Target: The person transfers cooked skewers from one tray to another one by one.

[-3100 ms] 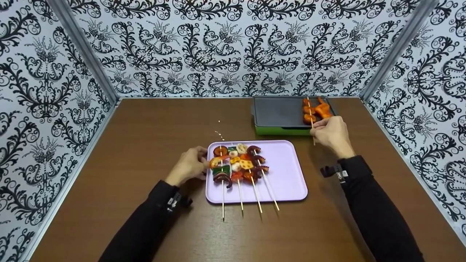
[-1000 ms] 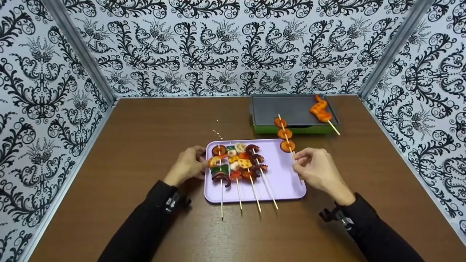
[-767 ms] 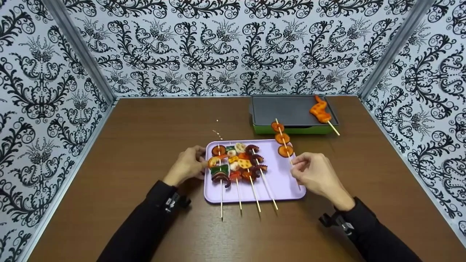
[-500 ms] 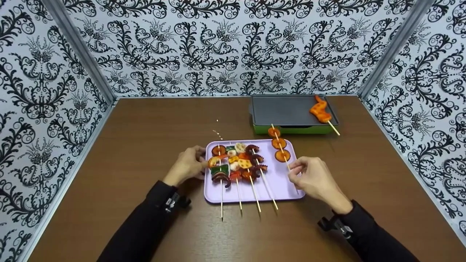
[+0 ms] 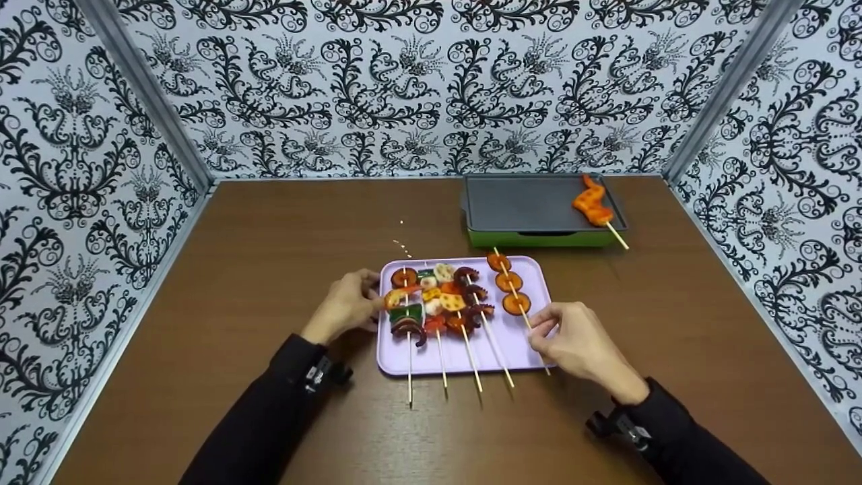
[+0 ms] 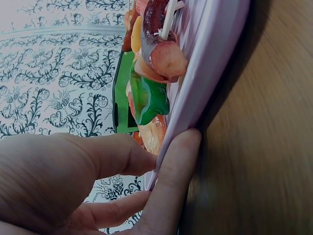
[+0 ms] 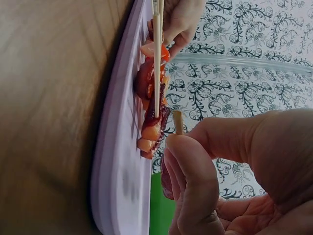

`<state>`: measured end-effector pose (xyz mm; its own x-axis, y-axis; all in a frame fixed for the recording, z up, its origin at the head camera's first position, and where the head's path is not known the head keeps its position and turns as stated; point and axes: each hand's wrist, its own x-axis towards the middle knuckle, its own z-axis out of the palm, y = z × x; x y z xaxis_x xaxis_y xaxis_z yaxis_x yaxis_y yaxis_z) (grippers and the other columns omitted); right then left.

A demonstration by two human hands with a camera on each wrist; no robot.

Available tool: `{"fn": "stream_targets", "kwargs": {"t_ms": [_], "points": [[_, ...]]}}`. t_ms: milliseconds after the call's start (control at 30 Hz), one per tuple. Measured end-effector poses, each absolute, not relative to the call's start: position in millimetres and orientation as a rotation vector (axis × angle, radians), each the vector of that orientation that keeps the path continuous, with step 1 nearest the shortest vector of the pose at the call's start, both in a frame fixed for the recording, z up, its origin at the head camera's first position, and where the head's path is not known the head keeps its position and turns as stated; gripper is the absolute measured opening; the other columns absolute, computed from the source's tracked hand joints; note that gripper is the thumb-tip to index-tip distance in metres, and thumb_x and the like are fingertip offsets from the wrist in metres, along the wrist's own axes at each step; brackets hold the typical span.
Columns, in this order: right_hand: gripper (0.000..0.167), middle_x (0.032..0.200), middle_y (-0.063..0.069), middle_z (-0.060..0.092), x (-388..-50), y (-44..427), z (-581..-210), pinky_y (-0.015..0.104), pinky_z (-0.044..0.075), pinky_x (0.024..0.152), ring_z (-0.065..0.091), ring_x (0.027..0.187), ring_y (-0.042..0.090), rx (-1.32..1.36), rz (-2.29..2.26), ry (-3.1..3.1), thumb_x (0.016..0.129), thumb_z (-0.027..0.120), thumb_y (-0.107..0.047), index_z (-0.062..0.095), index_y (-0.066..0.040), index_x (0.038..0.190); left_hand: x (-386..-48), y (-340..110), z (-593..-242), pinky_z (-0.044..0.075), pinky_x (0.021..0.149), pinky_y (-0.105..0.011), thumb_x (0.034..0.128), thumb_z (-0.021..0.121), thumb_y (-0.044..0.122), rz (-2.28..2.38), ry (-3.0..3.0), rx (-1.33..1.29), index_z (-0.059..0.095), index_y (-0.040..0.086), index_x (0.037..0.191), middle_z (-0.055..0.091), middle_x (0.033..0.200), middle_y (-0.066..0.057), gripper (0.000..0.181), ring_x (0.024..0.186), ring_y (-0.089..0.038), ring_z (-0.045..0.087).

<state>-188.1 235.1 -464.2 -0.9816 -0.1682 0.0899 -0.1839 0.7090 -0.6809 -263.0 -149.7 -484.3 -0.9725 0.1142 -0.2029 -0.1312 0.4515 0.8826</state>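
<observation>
Between the thumb and fingers of my right hand (image 5: 576, 340) is the stick of a skewer (image 5: 516, 304) threaded with three round, orange-brown slices. It hangs over the right part of a lilac tray (image 5: 539, 283); in the right wrist view its stick end (image 7: 178, 122) stands above the tray's surface. My left hand (image 5: 347, 306) pinches the tray's left rim, as the left wrist view shows. Several skewers lie side by side on the tray, among them a dark red tentacle skewer (image 5: 475, 294) and a mixed skewer with green pepper (image 5: 407, 314). Their sticks overhang the front rim.
Behind the tray at the right stands a green grill with a grey plate (image 5: 525, 202). An orange wing-shaped skewer (image 5: 592, 204) lies on it, its stick pointing forward. Small pale specks (image 5: 402, 248) dot the brown table (image 5: 303, 222). Patterned walls enclose the back and sides.
My right hand has taken the round-slice skewer off the grill and brought it forward and left, lower over the tray's right side. The left hand keeps its place at the rim.
</observation>
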Motion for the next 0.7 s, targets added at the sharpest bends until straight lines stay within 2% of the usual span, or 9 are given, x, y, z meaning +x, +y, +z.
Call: {"fn": "stream_targets", "kwargs": {"t_ms": [167,467,700], "points": [[0.009,0.07,-0.005,0.066,-186.8,234.0,-469.6,0.02,0.05,0.053,0.062,0.057,0.009,0.31,1.183,-2.919,0.08,0.076,-0.008,0.076,-0.01,0.089,-262.7,-150.6,-486.1,0.069,0.057,-0.039,0.0927,0.07,-0.004,1.54,2.471,-0.013,0.056,0.001,0.144,0.065,0.103,-0.019,0.054,0.077,-0.029,0.072],[0.01,0.072,-0.005,0.065,-184.8,230.9,-474.7,0.019,0.048,0.054,0.061,0.059,0.009,0.302,1.185,-2.95,0.079,0.074,-0.006,0.076,-0.011,0.087,-262.3,-149.6,-485.3,0.069,0.057,-0.038,0.0904,0.065,-0.007,1.521,2.49,-0.021,0.056,0.001,0.145,0.063,0.124,-0.02,0.056,0.077,-0.028,0.073],[0.011,0.071,-0.004,0.065,-183.0,227.1,-476.8,0.019,0.049,0.053,0.062,0.058,0.01,0.313,1.197,-2.973,0.078,0.073,-0.005,0.074,-0.011,0.086,-262.3,-149.9,-483.4,0.069,0.058,-0.038,0.0908,0.067,-0.007,1.512,2.486,-0.026,0.055,0.002,0.147,0.063,0.114,-0.02,0.058,0.077,-0.028,0.072]]}}
